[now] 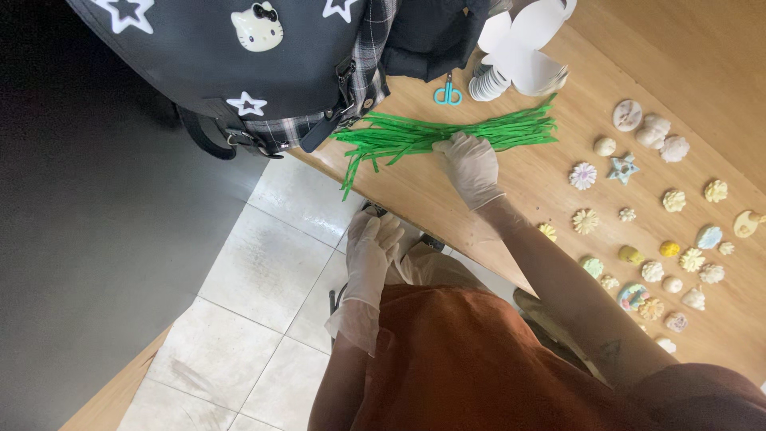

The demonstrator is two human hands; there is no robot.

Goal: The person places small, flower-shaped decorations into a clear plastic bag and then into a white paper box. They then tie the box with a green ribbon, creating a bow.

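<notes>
Right hand: one gloved hand (469,164) pressed flat, fingers spread, on the green strips (447,132), clasping nothing.
Left hand: gloved (371,243), off the table (511,215) over the lap, fingers loosely curled, empty.
Strips: one bundle near the table's edge.
Scissors: one blue pair (448,93).
Ornaments: some thirty small moulded pieces (585,175) spread rightward.

The table (511,231) runs across the right half of the frame, floor tiles (255,319) at lower left. The strips (431,134) lie on the table at upper centre, the right hand (471,164) resting on them. The scissors (448,94) lie just above the strips, the paper stack (519,56) to their right. The bag (239,64) fills the upper left. The moulded pieces (662,231) spread over the table at right. The left hand (371,247) sits below the table edge, at centre.
</notes>
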